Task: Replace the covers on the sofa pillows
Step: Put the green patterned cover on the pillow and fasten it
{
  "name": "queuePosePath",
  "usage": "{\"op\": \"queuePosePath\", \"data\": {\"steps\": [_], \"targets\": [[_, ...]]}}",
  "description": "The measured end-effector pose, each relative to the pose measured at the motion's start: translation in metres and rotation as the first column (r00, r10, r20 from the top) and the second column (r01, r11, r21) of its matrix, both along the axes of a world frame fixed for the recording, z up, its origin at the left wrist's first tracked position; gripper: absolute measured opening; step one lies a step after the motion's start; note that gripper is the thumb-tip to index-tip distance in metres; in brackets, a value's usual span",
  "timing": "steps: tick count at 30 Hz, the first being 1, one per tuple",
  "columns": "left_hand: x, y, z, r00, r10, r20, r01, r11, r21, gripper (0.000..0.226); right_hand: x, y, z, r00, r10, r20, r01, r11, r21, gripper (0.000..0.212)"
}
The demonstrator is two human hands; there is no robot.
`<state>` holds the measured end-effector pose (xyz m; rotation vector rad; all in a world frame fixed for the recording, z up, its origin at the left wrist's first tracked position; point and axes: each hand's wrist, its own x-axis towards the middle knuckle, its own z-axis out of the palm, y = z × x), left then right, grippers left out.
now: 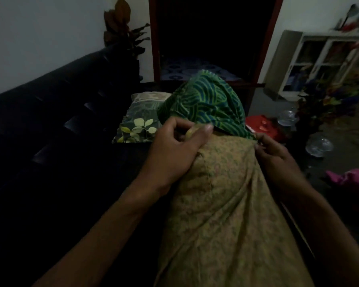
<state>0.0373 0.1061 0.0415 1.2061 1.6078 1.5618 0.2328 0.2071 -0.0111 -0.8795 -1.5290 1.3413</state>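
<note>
A pillow stands on end in front of me, its far end wrapped in green fabric with a blue-green wave pattern (205,100). An ochre patterned cover (226,193) sheathes its lower part up to an open edge. My left hand (174,148) grips the left side of that edge, thumb over the rim. The right side of the edge is pinched by my right hand (276,156). Beyond, a second pillow with a pale leaf print (139,123) lies flat on the dark sofa (56,121).
The sofa runs along the white wall at left, with a potted plant (124,32) behind its far end. A dark doorway (211,38) is straight ahead. At right a low table holds glass dishes (318,145), red items, flowers and pink cloth (350,181); a white cabinet (319,59) stands behind.
</note>
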Motion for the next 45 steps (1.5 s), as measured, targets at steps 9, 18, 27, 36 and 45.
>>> {"op": "queuePosePath", "data": {"steps": [9,18,27,36,45], "targets": [[0.009,-0.019,-0.058,0.995,0.101,-0.012,-0.102,0.994,-0.05,0.035,0.007,0.004,-0.017,0.956,0.186,0.228,-0.06,0.882,-0.468,0.048],[0.002,-0.019,-0.142,0.991,0.012,0.132,0.017,0.978,-0.209,0.025,-0.028,-0.046,-0.075,0.896,-0.026,0.442,-0.014,0.996,0.087,0.026],[0.002,-0.02,-0.152,0.986,-0.15,-0.069,0.14,0.982,-0.13,0.021,-0.039,-0.034,-0.065,0.778,-0.149,0.61,-0.027,0.963,0.27,0.036],[0.015,-0.033,-0.137,0.837,0.143,-0.528,-0.132,0.989,0.059,0.007,-0.012,-0.052,-0.101,0.883,-0.228,0.41,0.103,0.947,0.305,0.04],[0.055,-0.082,-0.11,0.837,0.036,-0.546,0.072,0.982,0.176,0.001,0.002,-0.064,-0.074,0.958,-0.247,0.145,0.096,0.753,0.651,0.022]]}}
